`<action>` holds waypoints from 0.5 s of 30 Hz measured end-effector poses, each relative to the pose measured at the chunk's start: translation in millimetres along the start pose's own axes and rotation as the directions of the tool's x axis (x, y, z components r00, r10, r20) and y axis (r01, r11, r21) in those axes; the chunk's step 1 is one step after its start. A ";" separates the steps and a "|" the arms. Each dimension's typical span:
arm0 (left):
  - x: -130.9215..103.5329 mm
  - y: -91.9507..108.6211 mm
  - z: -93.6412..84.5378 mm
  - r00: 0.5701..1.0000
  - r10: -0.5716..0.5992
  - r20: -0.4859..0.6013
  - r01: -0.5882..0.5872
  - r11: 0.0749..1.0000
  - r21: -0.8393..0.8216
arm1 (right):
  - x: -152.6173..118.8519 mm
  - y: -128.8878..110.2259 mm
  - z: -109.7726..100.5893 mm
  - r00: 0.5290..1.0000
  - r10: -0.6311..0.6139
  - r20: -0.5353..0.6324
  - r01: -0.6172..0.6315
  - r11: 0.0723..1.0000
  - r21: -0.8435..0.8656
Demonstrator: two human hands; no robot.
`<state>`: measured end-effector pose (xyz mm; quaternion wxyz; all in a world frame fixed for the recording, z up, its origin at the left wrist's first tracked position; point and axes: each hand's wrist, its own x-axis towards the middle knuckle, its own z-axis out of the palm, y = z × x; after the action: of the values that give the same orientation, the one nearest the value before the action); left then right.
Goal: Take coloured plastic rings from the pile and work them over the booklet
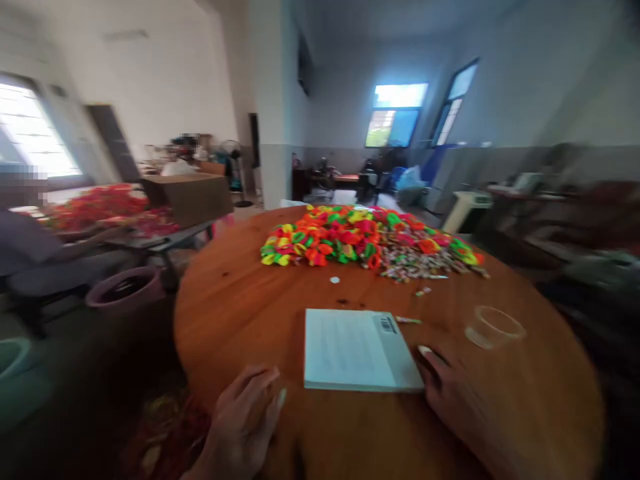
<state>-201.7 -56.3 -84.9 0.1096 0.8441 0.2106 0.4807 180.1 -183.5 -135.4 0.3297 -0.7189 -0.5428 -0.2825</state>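
Note:
A white book or pad with a barcode (350, 350) lies flat on the round wooden table (225, 300). To its left, my left hand (245, 417) hovers low, thumb apart from loosely bent fingers, holding nothing I can see. My right hand (453, 393) rests by the book's lower right corner, fingers apart, close to or touching its edge; which of the two is unclear. Just past the book's upper right corner lies a small thin wrapped stick (409, 321). Farther right stands a clear round cup (495, 328).
A heap of bright neon loops (345, 237) covers the table's far side, beside a pile of small wrapped pieces (415, 260). At left, a person (35, 247) sits near another table with a red pile (100, 207), a cardboard box (193, 197) and a pink tub (125, 290).

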 end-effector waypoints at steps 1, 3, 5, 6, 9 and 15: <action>13.2 1.2 8.2 0.995 0.084 0.059 -0.082 0.996 -0.027 | -10.0 7.5 -10.4 1.000 0.013 0.023 -0.012 0.999 -0.049; 44.2 12.2 27.8 0.956 0.228 0.183 -0.214 0.972 -0.093 | -17.7 11.9 -19.1 0.998 0.023 0.051 -0.019 0.996 -0.089; 79.9 31.5 52.9 0.902 0.319 0.292 -0.290 0.947 -0.138 | -17.1 6.7 -22.2 0.998 0.035 0.048 -0.031 0.996 -0.080; 99.0 42.0 68.3 0.872 0.341 0.351 -0.312 0.940 -0.138 | -17.2 2.5 -25.7 0.998 0.040 0.049 -0.037 0.997 -0.066; 155.7 68.5 125.7 0.771 0.332 0.543 -0.357 0.932 -0.064 | -27.3 -2.9 -51.0 0.997 0.071 0.026 -0.070 0.997 -0.022; 221.9 83.8 238.4 0.480 0.293 0.827 -0.520 0.854 0.000 | -40.3 92.8 -112.2 0.925 0.289 -0.247 -0.310 0.949 -0.048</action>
<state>123.4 -24.2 -5.0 -0.0334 0.9990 -0.0111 0.0283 254.3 -312.9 -111.9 0.4001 -0.7681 -0.3704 -0.3358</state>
